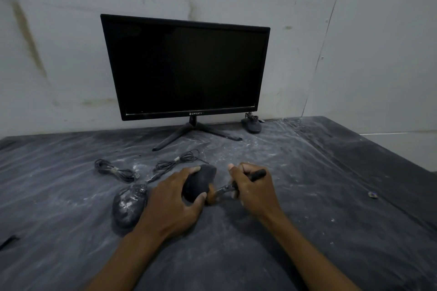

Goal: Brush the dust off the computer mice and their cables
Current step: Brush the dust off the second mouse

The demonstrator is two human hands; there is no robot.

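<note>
Grip, left: we hold the dark, rounded plastic mouse [199, 183] in our left hand [176, 203], fingers [194, 169] curled over its far end and thumb under its near end, lifted or tipped off the table [307, 196]; we cannot tell whether it touches.
Grip, right: our right hand [251, 190] has its fingers wrapped tight round the black handle of a small brush [236, 184], whose tan bristles meet the mouse's near right flank.
Key relation: held mouse lies just left of the right-hand fingers, long axis running away from us and slightly right; brush handle crosses it, pointing right and away.
Cable: its thin black coiled cable [176, 163] sits beyond the left fingers, near them.
Next mouse: a second black mouse, heavily dusted white [128, 204], lies just left of our left wrist, long axis also pointing away; our left hand is nearer. Its bundled cable [114, 170] is farther left and beyond.
Third mouse: a dark mouse [251, 124] rests well beyond the right fingers, beside the black monitor [186, 68].
Judgement: we think the first mouse is mid-brushing; cables and other mice remain.
</note>
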